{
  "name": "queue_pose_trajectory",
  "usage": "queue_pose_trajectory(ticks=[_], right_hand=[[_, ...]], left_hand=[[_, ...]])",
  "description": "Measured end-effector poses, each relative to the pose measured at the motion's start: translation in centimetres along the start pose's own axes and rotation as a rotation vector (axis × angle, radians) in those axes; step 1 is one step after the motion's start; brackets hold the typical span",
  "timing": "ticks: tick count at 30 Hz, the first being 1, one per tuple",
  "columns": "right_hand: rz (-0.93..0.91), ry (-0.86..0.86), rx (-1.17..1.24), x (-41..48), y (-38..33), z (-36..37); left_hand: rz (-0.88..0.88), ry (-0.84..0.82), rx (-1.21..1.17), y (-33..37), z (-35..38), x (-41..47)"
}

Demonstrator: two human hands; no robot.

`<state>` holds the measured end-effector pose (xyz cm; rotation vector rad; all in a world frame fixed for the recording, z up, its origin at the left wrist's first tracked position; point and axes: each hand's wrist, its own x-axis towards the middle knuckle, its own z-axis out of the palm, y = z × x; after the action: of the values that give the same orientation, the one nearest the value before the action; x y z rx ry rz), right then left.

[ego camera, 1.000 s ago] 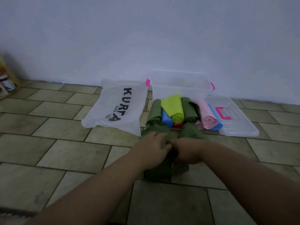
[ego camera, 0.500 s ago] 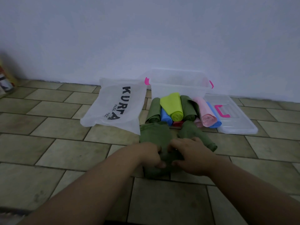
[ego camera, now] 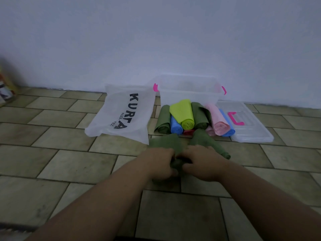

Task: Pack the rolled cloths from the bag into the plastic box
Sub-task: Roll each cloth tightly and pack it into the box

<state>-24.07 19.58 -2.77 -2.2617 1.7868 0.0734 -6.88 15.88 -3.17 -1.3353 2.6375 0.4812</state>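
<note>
Centrally, dark green fabric cloth (ego camera: 166,143) on tiled floor (ego camera: 69,164), near end bunched under both hands. Left hand (ego camera: 157,162), right hand (ego camera: 203,162) side by side, fingers curled, gripping cloth. Just beyond: pile of rolled cloths (ego camera: 187,117), green, blue, lime, pink, against clear plastic box (ego camera: 189,94) with pink handles. White printed plastic bag (ego camera: 121,115) left of pile; clear flat lid (ego camera: 250,131) right.

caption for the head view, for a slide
Left hand and right hand grip a green cloth on the floor before the rolled cloths, plastic box, lid and bag.
</note>
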Motion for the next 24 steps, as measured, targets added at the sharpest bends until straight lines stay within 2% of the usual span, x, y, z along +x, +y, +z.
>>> queue_pose_trajectory(ticks=[3,4,7,8,11,13,14,17,21,24], right_hand=[[0.070,-0.071,0.104,-0.5,0.1,0.4],[0.091,-0.082,0.116,-0.5,0.1,0.6],[0.109,-0.029,0.050,-0.2,0.1,1.0],[0.112,-0.012,0.015,-0.1,0.1,1.3],[0.099,0.124,-0.014,-0.3,-0.2,2.1],[0.012,0.285,0.037,-0.8,-0.5,2.4],[-0.046,0.303,0.033,-1.1,-0.7,2.4],[-0.120,0.248,-0.034,-1.7,-1.3,3.0],[-0.096,0.288,-0.073,-1.4,-1.4,3.0],[-0.081,0.251,-0.076,-1.1,-1.4,2.4]], left_hand=[[-0.032,-0.139,-0.059,-0.2,-0.6,0.2],[-0.038,-0.110,-0.052,-0.2,-0.5,0.1],[-0.003,0.147,-0.084,-0.4,0.6,-0.3],[0.029,0.180,-0.071,-0.4,1.0,-0.4],[0.029,0.151,-0.042,-0.6,1.5,-0.2],[-0.008,0.092,-0.075,-0.7,1.2,0.3],[-0.025,0.052,-0.098,-0.8,1.0,0.5],[-0.067,0.002,-0.137,-1.0,0.5,0.6],[0.051,0.220,-0.005,-0.6,1.3,-0.4],[0.085,0.229,0.013,-0.6,1.7,-0.6]])
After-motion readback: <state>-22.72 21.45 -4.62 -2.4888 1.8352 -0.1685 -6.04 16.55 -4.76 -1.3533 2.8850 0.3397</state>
